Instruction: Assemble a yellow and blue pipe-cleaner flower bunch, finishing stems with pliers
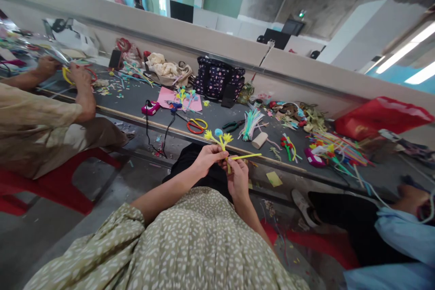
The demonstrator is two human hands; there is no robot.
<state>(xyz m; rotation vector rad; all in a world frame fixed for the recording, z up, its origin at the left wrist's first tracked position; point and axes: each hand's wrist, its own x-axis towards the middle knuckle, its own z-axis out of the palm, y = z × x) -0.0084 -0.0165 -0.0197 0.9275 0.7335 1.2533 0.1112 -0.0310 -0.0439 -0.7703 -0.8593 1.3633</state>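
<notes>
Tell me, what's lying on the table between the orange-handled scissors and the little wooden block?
In the head view, green-handled pliers and a bundle of pale pipe cleaners lie between the scissors and the block.

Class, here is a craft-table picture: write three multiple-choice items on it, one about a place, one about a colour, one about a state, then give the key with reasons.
1. Where do the scissors lie?
A. on the grey table
B. on the red chair
C. in the dotted bag

2. What colour is the middle pompom on the craft flower?
A. red
B. blue
C. white

3. How is the flower held?
A. lying loose on the table
B. by the left hand and right hand together
C. by a co-worker

Key:
1 A, the handles rest on the tabletop.
2 B, blue sits between two yellow tufts.
3 B, both hands pinch its stems.
</notes>
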